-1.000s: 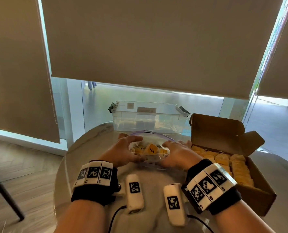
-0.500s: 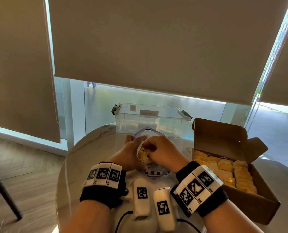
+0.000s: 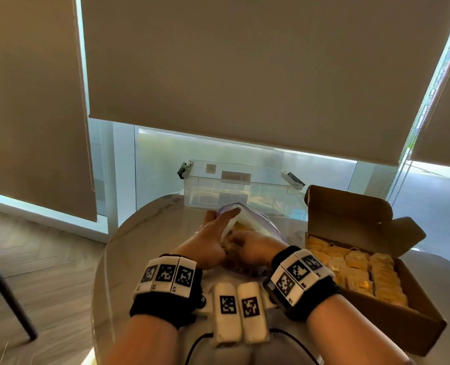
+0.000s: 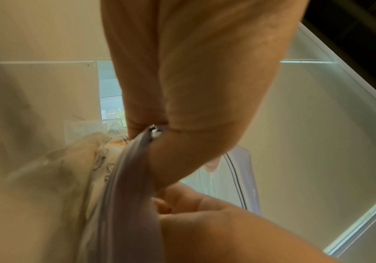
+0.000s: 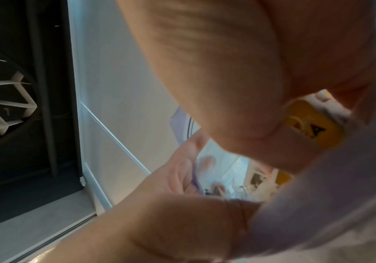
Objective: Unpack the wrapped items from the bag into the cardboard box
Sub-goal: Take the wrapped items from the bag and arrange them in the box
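A clear zip bag (image 3: 255, 223) with a purple rim stands tipped up at the middle of the table, yellow wrapped items showing inside. My left hand (image 3: 225, 223) pinches the bag's purple rim (image 4: 135, 160) and holds it up on the left side. My right hand (image 3: 243, 242) reaches into the bag's mouth from the right. In the right wrist view its fingers pinch a yellow wrapped item (image 5: 313, 124). The open cardboard box (image 3: 402, 325) stands at the right, with rows of several yellow wrapped items (image 3: 355, 267) inside.
A clear plastic bin (image 3: 242, 185) with latches stands just behind the bag. The box's lid flap (image 3: 347, 206) stands up at the back right. The round marble table (image 3: 145, 241) ends close on the left, where a dark chair leg (image 3: 10, 304) stands on the wooden floor.
The bag lay flat between both hands a second ago. My hands have come together at its mouth, the left has raised the rim and the right has gone inside.
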A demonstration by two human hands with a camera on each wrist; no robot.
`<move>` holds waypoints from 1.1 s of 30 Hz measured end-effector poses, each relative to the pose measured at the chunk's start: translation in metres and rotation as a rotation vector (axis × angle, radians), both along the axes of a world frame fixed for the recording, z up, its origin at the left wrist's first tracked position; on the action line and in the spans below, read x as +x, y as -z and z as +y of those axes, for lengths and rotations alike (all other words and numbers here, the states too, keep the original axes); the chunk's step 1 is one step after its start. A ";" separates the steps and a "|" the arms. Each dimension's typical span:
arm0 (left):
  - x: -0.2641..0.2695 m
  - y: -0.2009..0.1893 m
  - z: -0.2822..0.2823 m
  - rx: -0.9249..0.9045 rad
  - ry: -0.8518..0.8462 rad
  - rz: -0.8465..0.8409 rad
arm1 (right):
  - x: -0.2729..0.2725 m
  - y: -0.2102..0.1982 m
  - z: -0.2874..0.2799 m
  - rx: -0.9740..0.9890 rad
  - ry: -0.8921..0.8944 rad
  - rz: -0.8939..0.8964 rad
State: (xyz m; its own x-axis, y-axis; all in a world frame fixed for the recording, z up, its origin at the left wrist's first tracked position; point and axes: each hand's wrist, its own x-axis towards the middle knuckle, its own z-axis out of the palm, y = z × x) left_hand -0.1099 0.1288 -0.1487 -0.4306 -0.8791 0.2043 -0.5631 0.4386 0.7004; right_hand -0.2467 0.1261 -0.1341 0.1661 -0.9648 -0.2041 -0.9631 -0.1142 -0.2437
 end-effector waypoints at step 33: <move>-0.008 -0.035 0.022 0.059 0.176 0.693 | -0.051 -0.047 0.090 -0.534 0.083 -1.182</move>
State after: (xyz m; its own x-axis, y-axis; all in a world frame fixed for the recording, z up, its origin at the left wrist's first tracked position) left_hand -0.1175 0.1510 -0.1133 -0.3555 -0.8268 0.4360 0.0948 0.4322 0.8968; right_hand -0.2973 0.2162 -0.0870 -0.0838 -0.8967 0.4346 -0.2062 -0.4111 -0.8880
